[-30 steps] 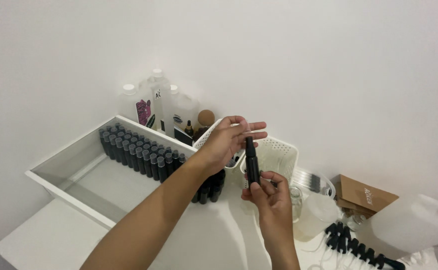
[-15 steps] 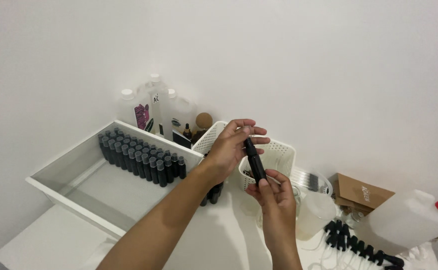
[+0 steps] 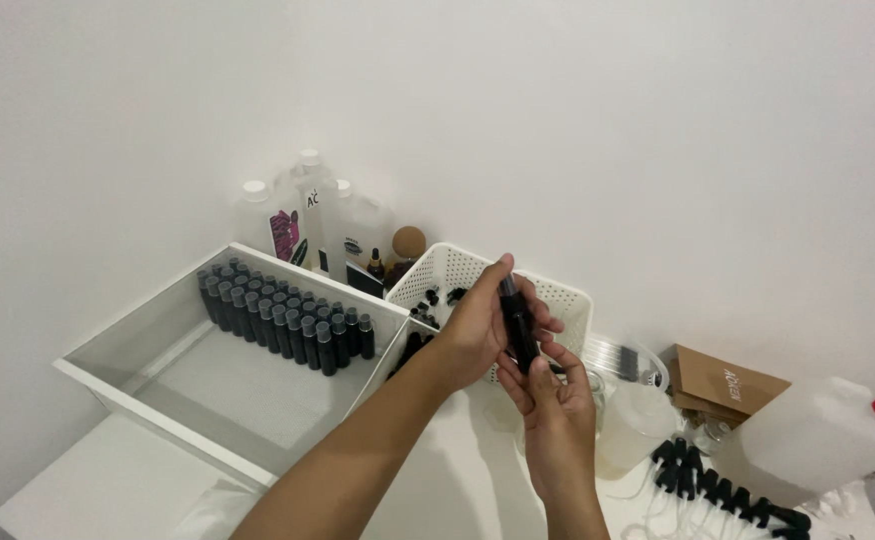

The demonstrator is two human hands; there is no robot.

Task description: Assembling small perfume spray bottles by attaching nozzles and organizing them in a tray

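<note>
Head view, black bottle [image 3: 518, 325] upright, pinched between both hands' fingers [image 3: 493, 285]

Plain white walls [image 3: 608, 120] meet in a corner behind a white table [image 3: 108, 490] in soft, even light

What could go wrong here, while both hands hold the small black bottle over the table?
The black bottle is held only by fingertips of the left hand and right hand; it might slip and fall toward the white basket or the table. An elbow moving back could perhaps knock the rows of bottles standing in the white tray.
</note>
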